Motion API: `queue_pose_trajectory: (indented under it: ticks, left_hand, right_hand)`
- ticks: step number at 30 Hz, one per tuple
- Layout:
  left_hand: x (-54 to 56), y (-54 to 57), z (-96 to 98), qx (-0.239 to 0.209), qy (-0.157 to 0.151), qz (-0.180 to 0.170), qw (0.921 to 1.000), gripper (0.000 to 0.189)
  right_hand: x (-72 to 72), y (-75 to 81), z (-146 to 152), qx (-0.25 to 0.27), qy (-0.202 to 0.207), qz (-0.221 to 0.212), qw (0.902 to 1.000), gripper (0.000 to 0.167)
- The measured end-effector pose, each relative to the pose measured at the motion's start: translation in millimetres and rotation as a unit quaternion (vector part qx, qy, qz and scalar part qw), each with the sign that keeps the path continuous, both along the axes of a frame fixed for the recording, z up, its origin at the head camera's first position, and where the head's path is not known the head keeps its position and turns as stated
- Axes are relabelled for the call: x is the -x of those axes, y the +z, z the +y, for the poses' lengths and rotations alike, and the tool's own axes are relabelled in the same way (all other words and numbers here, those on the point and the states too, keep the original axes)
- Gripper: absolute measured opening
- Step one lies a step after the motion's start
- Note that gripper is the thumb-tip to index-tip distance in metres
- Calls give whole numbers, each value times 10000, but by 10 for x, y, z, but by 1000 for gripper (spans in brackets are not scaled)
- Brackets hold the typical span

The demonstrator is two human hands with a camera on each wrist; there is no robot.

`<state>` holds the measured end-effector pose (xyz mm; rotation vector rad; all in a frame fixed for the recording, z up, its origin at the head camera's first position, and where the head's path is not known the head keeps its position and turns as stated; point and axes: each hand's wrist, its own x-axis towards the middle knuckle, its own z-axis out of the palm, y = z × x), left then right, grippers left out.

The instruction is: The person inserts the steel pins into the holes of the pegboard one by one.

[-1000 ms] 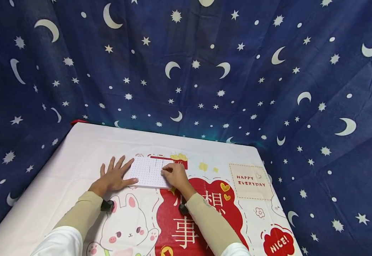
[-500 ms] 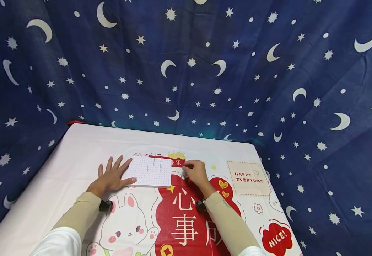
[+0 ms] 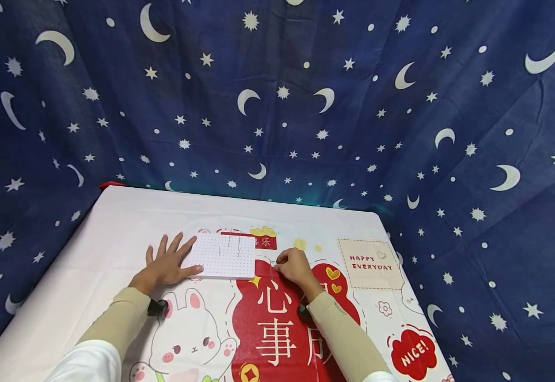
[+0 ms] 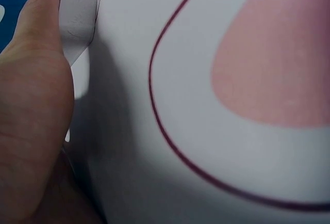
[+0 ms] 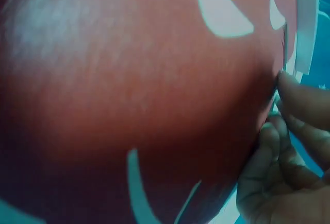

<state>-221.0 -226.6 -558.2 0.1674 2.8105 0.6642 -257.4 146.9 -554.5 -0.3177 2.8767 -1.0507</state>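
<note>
A white pegboard (image 3: 210, 265) with a grid of small holes lies flat on the printed tablecloth. Several thin metal wire hooks (image 3: 239, 240) stand up from its upper half. My left hand (image 3: 163, 268) rests with spread fingers at the board's left side, its thumb along the near left edge. In the left wrist view the thumb (image 4: 36, 74) touches the board's side (image 4: 78, 12). Right of the board, my right hand (image 3: 296, 267) pinches a thin metal wire hook (image 3: 271, 271) just over the red print. The fingertips hide part of that hook; its slim shaft (image 5: 285, 46) shows in the right wrist view.
The tablecloth (image 3: 129, 223) carries rabbit, lettering and red cloud prints. A dark blue curtain (image 3: 282, 132) with moons and stars hangs behind the table and at both sides.
My right hand has left the pegboard and moved right, then slightly nearer, to the red print. The left hand stays on the board; the head view has shifted a little.
</note>
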Motion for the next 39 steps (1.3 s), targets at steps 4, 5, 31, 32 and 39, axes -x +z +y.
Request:
queue_pose_trajectory:
  ticks: [4, 5, 31, 32, 39]
  left_hand:
    - [8, -32, -8, 65, 0, -18, 10000, 103]
    - [10, -38, -9, 48, 2, -25, 10000, 104]
    - [3, -29, -2, 68, 32, 31, 10000, 103]
    - [3, -30, -4, 39, 42, 36, 10000, 102]
    - [22, -70, -11, 98, 9, 3, 10000, 103]
  right_hand:
    - [-8, 1, -53, -405, 62, 183, 9990, 9]
    - [-9, 3, -63, -533, 83, 200, 9983, 12]
    - [38, 82, 12, -280, 117, -393, 9988, 20]
    - [40, 84, 15, -258, 162, -412, 9987, 19]
    - [38, 83, 5, 72, 330, -713, 9969, 11]
